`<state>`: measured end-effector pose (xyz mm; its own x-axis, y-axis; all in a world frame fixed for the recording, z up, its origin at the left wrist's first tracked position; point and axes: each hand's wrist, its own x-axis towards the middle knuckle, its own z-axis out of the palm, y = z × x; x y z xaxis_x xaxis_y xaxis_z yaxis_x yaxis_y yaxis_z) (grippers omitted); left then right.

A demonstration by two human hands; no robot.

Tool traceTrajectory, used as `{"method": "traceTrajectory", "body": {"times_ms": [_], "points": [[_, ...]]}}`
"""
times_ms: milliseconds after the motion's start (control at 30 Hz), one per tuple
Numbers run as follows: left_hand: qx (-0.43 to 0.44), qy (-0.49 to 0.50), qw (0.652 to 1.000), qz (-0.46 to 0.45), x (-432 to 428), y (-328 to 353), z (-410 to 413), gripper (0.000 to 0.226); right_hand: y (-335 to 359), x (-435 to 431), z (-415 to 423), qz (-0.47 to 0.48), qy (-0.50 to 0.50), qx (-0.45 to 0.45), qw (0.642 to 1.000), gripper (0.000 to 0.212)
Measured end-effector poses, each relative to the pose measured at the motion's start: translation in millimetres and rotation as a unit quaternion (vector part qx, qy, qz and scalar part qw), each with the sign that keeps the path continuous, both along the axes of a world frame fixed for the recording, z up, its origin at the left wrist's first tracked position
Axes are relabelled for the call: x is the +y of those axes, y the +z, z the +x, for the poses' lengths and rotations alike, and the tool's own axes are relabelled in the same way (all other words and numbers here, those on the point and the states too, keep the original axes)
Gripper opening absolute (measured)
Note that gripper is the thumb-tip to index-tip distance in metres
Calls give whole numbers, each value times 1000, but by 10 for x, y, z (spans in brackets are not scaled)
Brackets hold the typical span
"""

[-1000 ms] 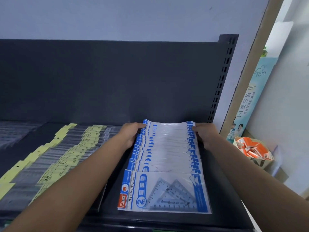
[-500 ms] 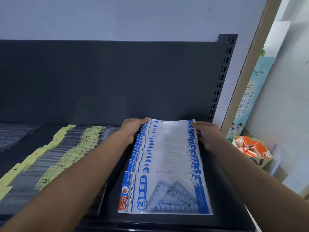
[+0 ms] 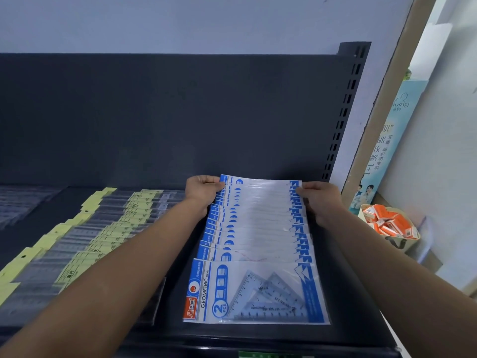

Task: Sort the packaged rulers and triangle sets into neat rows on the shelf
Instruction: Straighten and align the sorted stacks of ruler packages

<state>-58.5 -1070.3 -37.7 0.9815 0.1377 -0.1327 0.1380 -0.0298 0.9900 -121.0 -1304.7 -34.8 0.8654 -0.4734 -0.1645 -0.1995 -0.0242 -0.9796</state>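
A fanned row of blue-and-white triangle set packages (image 3: 258, 228) runs from the shelf's front edge back toward the black rear panel. The front package (image 3: 255, 293) shows two clear triangles. My left hand (image 3: 204, 189) grips the left edge of the rearmost packages. On the opposite edge, my right hand (image 3: 320, 200) holds the same packages at the far end of the row. To the left lie rows of packaged rulers (image 3: 103, 228) with yellow header cards, overlapping front to back.
The black shelf (image 3: 343, 306) ends at a perforated upright (image 3: 346, 112) on the right. Beyond it a small bag of orange boxes (image 3: 389, 223) sits by a poster. More clear ruler packs (image 3: 23, 202) lie at the far left.
Both hands slid a little farther back along the row's edges, to the rearmost triangle set packages, which now sit lifted slightly against the rear panel.
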Motion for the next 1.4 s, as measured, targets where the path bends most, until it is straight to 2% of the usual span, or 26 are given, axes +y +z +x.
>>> {"method": "traceTrajectory", "body": {"times_ms": [133, 267, 367, 433, 500, 600, 633, 700, 867, 1000, 1100, 1233, 1400], "points": [[3, -16, 1000, 26, 28, -25, -9, 11, 2, 10, 9, -24, 16, 1, 1000, 8], [-64, -34, 987, 142, 156, -25, 3, 8, -54, -2, -45, -60, 3, -34, 998, 13], [-130, -66, 953, 264, 313, 40, -103, 12, -70, -6, -179, -207, 30, -55, 976, 27], [-187, -159, 904, 351, 373, 130, -284, 28, -28, 32, -300, -311, 82, -47, 946, 40], [-223, -266, 823, 449, 378, 243, -515, 60, 28, 124, -464, -385, 154, -42, 909, 59], [-163, -398, 710, 557, 305, 330, -813, 118, 44, 294, -716, -455, 291, -6, 841, 111], [-138, -427, 681, 578, 282, 316, -873, 126, 34, 338, -782, -485, 333, 21, 808, 126], [-104, -454, 645, 606, 256, 272, -946, 131, -4, 385, -871, -523, 383, 62, 759, 135], [-106, -446, 651, 604, 283, 217, -1015, 134, -103, 411, -1064, -493, 380, 51, 781, 124], [-162, -426, 665, 592, 316, 172, -1091, 130, -112, 367, -1164, -527, 369, 34, 765, 120], [-145, -429, 664, 594, 311, 182, -1114, 125, -71, 355, -1191, -539, 379, 52, 751, 122], [-104, -445, 665, 591, 309, 184, -1129, 125, -60, 375, -1221, -522, 397, 73, 751, 124], [-148, -432, 669, 586, 328, 213, -1162, 118, -23, 403, -1193, -552, 381, 60, 739, 117]]}}
